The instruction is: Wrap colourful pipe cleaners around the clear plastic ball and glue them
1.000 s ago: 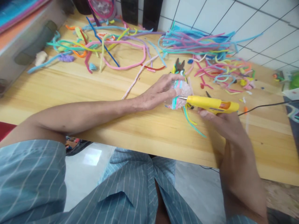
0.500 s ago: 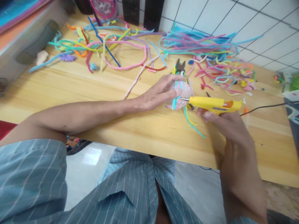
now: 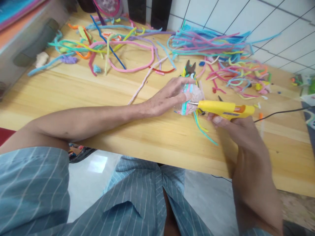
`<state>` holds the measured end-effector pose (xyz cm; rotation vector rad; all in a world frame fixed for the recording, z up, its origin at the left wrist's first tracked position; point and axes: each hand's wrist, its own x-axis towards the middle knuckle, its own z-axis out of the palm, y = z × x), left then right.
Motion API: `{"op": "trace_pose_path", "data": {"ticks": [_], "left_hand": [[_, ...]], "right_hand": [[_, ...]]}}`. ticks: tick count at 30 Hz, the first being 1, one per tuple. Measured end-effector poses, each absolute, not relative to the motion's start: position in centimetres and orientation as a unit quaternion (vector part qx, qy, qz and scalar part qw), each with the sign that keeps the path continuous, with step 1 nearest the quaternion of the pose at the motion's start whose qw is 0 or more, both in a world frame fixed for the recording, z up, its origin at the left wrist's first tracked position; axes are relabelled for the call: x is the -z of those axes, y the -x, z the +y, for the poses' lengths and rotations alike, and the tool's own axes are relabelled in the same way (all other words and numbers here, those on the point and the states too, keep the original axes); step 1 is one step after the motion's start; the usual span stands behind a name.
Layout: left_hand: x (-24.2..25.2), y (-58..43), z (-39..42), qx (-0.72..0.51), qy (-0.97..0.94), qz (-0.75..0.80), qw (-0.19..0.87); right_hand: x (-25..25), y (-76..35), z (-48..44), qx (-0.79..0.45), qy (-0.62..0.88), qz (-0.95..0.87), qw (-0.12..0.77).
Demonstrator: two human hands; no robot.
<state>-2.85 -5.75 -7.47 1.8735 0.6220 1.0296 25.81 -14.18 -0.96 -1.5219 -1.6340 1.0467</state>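
Observation:
My left hand is curled over a small pink ball wrapped in pastel pipe cleaners and presses it on the wooden table. My right hand grips a yellow glue gun from below. The gun's metal nozzle touches the right side of the wrapped ball. Green and yellow pipe cleaner ends trail from under the ball toward me.
Loose coloured pipe cleaners cover the far left of the table, and a thick bundle lies at the far right. Small pliers lie just beyond my left hand. The gun's black cord runs right. Dark containers stand against the tiled wall.
The glue gun shifted slightly right and back, its nozzle staying at the ball. My left hand has kept its hold.

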Motion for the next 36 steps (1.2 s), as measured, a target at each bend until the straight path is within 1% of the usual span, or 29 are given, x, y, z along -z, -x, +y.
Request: {"op": "trace_pose_path", "data": {"ticks": [10, 18, 25, 32, 36], "left_hand": [[7.5, 2.9, -5.6, -0.412, -0.756, 0.250, 0.443], [7.6, 3.0, -5.5, -0.410, -0.762, 0.244, 0.438], [7.6, 3.0, -5.4, -0.410, -0.763, 0.239, 0.438], [7.8, 2.9, -5.5, -0.419, -0.758, 0.246, 0.436], [7.8, 3.0, -5.6, -0.414, -0.761, 0.250, 0.432]], "right_hand": [[1.4, -26.2, -14.5, -0.405, 0.583, -0.620, 0.334], [1.0, -26.1, -14.4, -0.393, 0.566, -0.652, 0.316], [1.5, -26.1, -14.2, -0.387, 0.572, -0.643, 0.331], [1.6, -26.8, -14.1, -0.407, 0.539, -0.644, 0.359], [1.6, -27.0, -14.1, -0.403, 0.543, -0.646, 0.355]]}}
